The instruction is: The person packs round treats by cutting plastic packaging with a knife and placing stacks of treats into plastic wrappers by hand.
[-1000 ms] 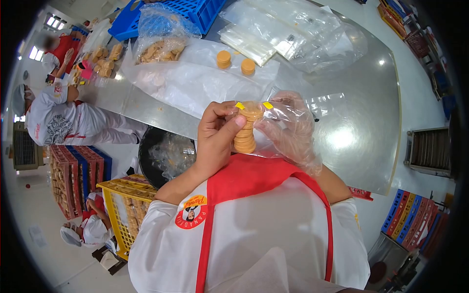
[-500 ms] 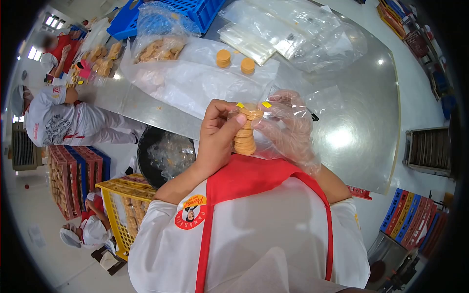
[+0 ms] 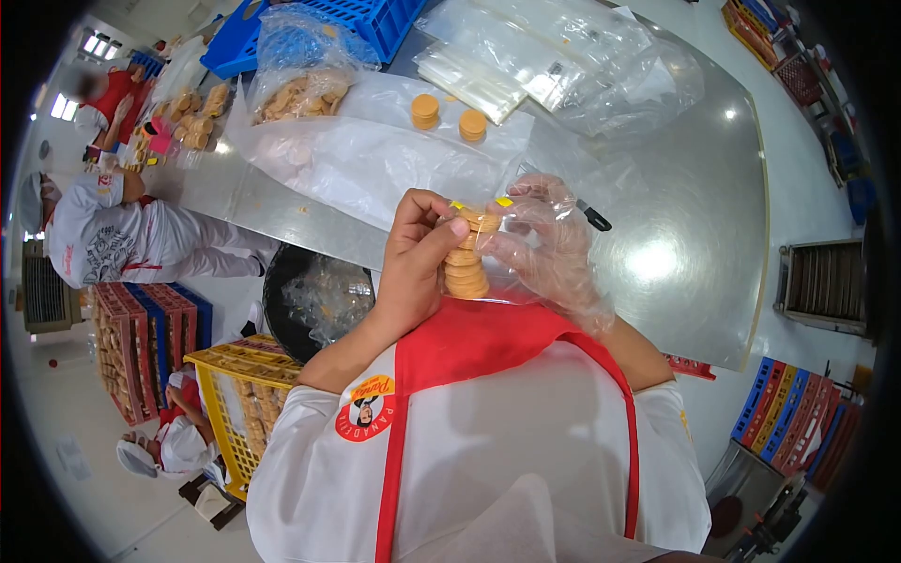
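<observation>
A clear plastic bag of stacked round cookies [image 3: 464, 272] is held upright close to my red apron collar. My bare left hand [image 3: 418, 251] pinches the bag's upper left side, thumb across the cookies. On the other side, my right hand [image 3: 544, 235], in a clear plastic glove, has its fingertips closed on the bag's upper edge. Two small yellow pieces [image 3: 504, 202] show at the bag's top, near the fingertips of each hand. Behind the right hand, a black marker [image 3: 593, 216] lies on the table.
Two short cookie stacks [image 3: 424, 111] stand on white plastic sheeting [image 3: 375, 155]. Beyond are a bag of loose cookies [image 3: 300, 94], flat clear bags [image 3: 488, 80] and a blue crate [image 3: 361, 23]. A black bin [image 3: 282, 291] and yellow crate [image 3: 211, 413] are at left; co-workers stand farther off.
Both hands and the bag of cookies have shifted slightly left. The right fingers have moved a little, and more of the black marker shows behind them.
</observation>
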`<control>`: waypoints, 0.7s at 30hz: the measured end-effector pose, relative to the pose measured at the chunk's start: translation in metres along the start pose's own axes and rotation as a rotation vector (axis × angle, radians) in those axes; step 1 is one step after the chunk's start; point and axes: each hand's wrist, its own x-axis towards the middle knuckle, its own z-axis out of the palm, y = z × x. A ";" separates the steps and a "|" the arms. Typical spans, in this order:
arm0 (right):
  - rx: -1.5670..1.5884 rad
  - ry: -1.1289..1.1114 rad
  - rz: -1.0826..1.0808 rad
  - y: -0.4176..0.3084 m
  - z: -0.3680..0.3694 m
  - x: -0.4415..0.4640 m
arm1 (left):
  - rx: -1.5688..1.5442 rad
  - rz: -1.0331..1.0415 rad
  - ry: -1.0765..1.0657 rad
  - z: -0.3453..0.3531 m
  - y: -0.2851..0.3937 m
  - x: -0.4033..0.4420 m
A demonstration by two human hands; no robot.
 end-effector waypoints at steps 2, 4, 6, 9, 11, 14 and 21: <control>0.088 -0.030 0.116 -0.002 -0.001 -0.002 | -0.030 -0.023 0.004 0.001 -0.001 -0.001; 0.035 -0.038 0.085 -0.001 -0.004 -0.001 | -0.064 -0.036 0.007 0.000 -0.002 -0.002; 0.029 -0.048 0.092 0.000 -0.006 -0.001 | -0.104 -0.042 0.008 -0.001 -0.003 -0.002; 0.079 -0.051 0.123 0.001 -0.007 -0.001 | -0.144 -0.048 0.030 -0.007 -0.002 0.001; 0.099 -0.021 0.106 0.002 -0.004 -0.001 | -0.102 -0.052 0.039 -0.004 0.000 0.003; -0.002 -0.103 0.048 -0.003 -0.006 0.005 | -0.063 -0.062 0.035 -0.003 -0.001 0.003; 0.014 0.039 -0.028 0.003 -0.006 0.005 | -0.114 -0.128 0.049 -0.004 0.004 0.002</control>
